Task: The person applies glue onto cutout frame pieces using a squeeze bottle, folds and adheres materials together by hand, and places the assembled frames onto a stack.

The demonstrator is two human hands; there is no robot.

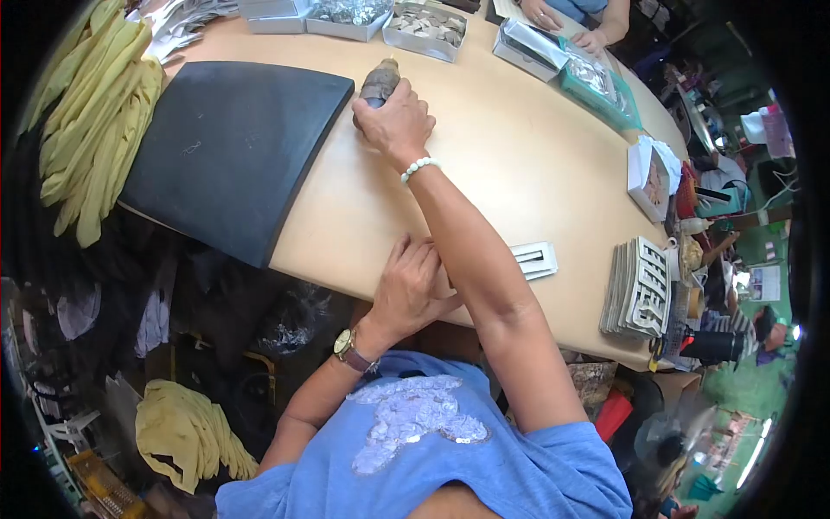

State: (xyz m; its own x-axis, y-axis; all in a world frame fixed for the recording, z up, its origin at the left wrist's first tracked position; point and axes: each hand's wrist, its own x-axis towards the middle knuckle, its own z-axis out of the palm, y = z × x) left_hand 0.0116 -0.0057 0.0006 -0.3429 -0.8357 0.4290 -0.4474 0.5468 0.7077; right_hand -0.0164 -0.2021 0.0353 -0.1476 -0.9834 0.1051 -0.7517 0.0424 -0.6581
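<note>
My right hand (pixel 399 125) reaches across to the far side of the tabletop, its fingers wrapped round a dark taped cylinder with a yellowish tip (pixel 379 84). Its exact kind is unclear. A pale bead bracelet is on that wrist. My left hand (pixel 408 290), with a watch above it, is at the near table edge. Its fingers are curled, partly hidden by my right forearm; what they hold, if anything, is hidden. A white flat piece with a dark-edged slot (pixel 536 259) sticks out from under the right forearm, its other end covered.
A black slab (pixel 233 156) and yellow gloves (pixel 95 121) lie at left. Boxes of small parts (pixel 425 31) line the back. A stack of white cut-out plates (pixel 635 290) stands at right, near a white box (pixel 648 182). Across the table are another person's hands (pixel 590 41).
</note>
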